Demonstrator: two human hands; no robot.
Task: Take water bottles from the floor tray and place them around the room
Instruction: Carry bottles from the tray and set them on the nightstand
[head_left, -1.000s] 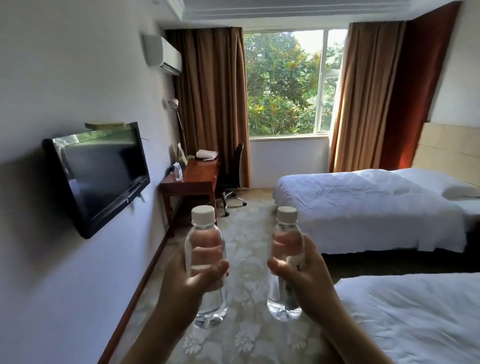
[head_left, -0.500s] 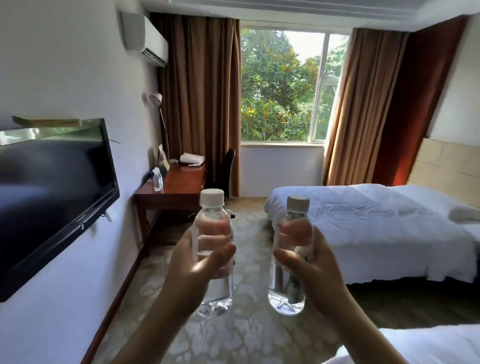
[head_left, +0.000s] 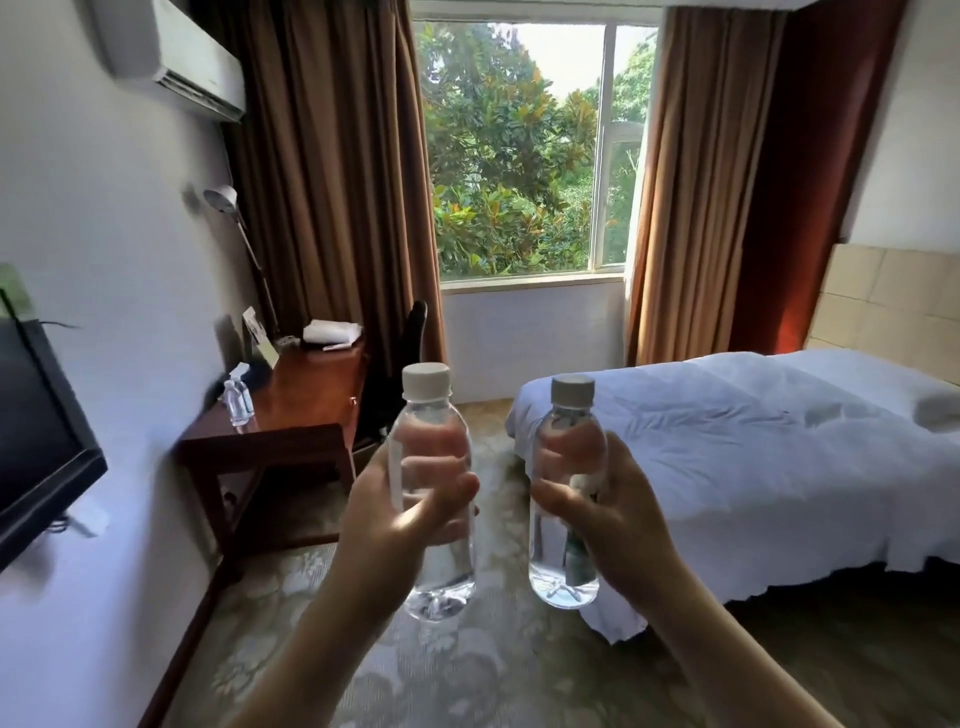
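Clear plastic bottles, both upright with caps up: left hand (head_left: 400, 514) wraps the left bottle (head_left: 434, 499), right hand (head_left: 613, 525) grips the right bottle (head_left: 566, 493), both arms stretched forward.

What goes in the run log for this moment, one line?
left hand: grips left bottle | right hand: grips right bottle | both upright, capped | desk ahead-left
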